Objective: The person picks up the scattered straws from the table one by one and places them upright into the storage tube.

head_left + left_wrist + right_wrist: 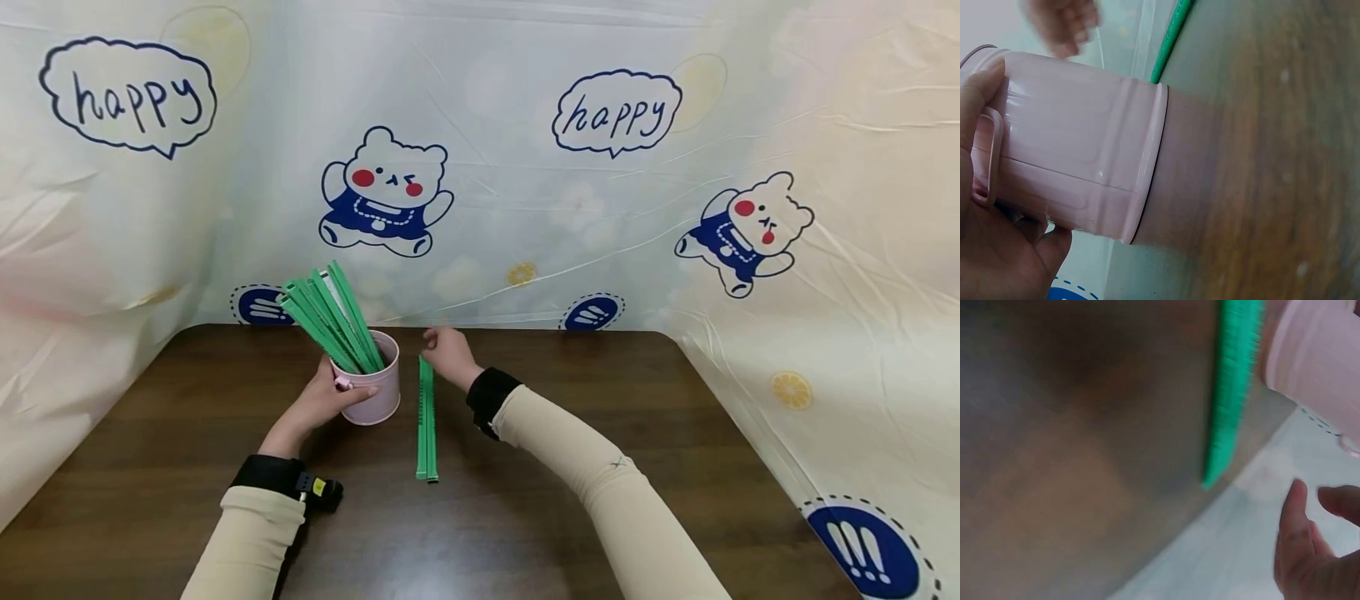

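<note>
My left hand (324, 398) grips a small pink metal bucket (372, 404) from its left side, thumb across the front. In the left wrist view, the fingers wrap round the bucket (1072, 125) near its handle. Several slim green sticks (330, 321) lean out of the bucket to the left. Beside it on the table lie two more long green sticks (426, 421), side by side. My right hand (450, 354) is over their far end. In the right wrist view, this hand (1310, 550) has thumb and forefinger apart with nothing between them, away from the green stick (1230, 394).
The brown wooden table (525, 517) ends at a pale printed cloth (495, 208) hanging behind and at the sides. A black strap with a small camera (322, 493) is on the left wrist, and another black band (491, 402) on the right.
</note>
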Motion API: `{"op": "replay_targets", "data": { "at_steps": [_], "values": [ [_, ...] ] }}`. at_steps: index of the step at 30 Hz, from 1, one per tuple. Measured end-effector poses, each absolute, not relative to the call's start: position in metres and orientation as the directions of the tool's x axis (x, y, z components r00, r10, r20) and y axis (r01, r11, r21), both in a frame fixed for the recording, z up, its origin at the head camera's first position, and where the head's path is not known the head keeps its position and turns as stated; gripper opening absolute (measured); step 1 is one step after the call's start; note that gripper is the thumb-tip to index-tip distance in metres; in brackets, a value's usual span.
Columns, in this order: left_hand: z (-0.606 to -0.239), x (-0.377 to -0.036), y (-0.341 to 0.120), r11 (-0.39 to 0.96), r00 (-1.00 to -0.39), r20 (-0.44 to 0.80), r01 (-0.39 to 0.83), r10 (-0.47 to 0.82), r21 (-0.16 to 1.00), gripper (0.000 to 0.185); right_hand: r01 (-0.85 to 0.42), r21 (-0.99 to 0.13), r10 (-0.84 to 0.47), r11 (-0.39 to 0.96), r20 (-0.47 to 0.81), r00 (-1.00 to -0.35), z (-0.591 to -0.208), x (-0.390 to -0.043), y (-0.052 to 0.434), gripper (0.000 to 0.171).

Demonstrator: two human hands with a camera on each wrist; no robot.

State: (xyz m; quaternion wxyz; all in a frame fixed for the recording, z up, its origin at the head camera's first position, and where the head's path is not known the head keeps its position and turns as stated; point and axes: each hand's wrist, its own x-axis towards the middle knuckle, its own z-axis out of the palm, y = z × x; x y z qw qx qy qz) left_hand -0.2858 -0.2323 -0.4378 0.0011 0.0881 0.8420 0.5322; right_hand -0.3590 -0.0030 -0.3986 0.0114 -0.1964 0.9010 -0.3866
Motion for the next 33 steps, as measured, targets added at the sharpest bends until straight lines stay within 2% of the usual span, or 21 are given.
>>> {"op": "replay_targets", "data": {
  "at_steps": [1, 4, 8, 10, 33],
  "values": [
    [-0.438, -0.286, -0.232, 0.416, -0.985, 0.088, 0.143, 0.15, 0.898, 0.101, -0.309, -0.706, -0.353, 0.637, 0.09, -0.931, -0.404, -0.358, -0.001, 0.034],
    [-0.438, -0.286, -0.233, 0.416, -0.986, 0.079, 0.135, 0.148, 0.899, 0.101, -0.218, -0.706, -0.342, 0.674, -0.037, -0.939, -0.416, -0.356, 0.003, 0.008],
    [-0.438, -0.287, -0.233, 0.417, -0.986, 0.078, 0.135, 0.15, 0.899, 0.102, -0.142, -0.699, -0.33, 0.701, -0.142, -0.933, -0.428, -0.353, 0.003, 0.051],
    [-0.438, -0.286, -0.233, 0.413, -0.985, 0.08, 0.137, 0.153, 0.9, 0.103, -0.127, -0.697, -0.317, 0.706, -0.15, -0.936, -0.431, -0.351, 0.002, 0.057],
    [-0.437, -0.286, -0.232, 0.397, -0.983, 0.09, 0.149, 0.163, 0.906, 0.103, -0.113, -0.636, -0.273, 0.763, -0.158, -0.949, -0.433, -0.355, 0.009, 0.061]
  ]
}}
